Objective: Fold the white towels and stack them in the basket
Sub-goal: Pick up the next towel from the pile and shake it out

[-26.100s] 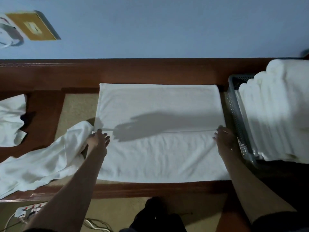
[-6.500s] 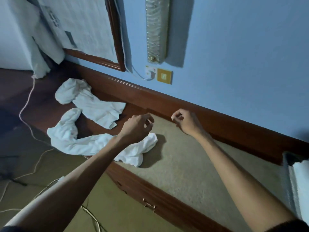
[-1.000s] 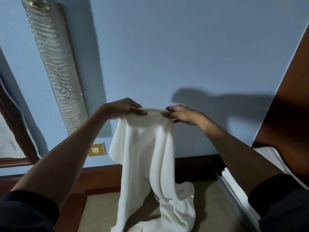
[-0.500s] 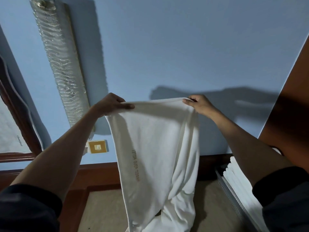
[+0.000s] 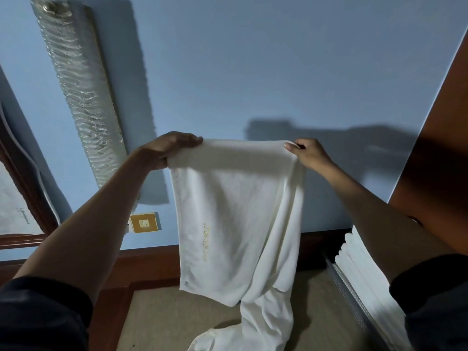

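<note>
I hold a white towel (image 5: 235,224) up in the air in front of the blue wall. My left hand (image 5: 164,150) grips its top left corner and my right hand (image 5: 307,153) pinches its top right corner, so the top edge is stretched between them. The towel hangs down with faint gold lettering on its front, and its lower end trails onto the beige tabletop (image 5: 162,323). At the right edge stands the grey basket (image 5: 347,290) with a stack of folded white towels (image 5: 364,277) in it, partly hidden by my right sleeve.
A ribbed glass wall lamp (image 5: 81,92) hangs at the upper left, with a gold switch plate (image 5: 144,222) below it. A wooden framed mirror (image 5: 22,198) is at the far left and a wooden panel (image 5: 440,158) at the right. A wooden ledge (image 5: 147,262) runs along the wall.
My hands have drawn apart along the towel's top edge, spreading it from a bunched hold to a wide, stretched sheet. The towel hangs flatter than before.
</note>
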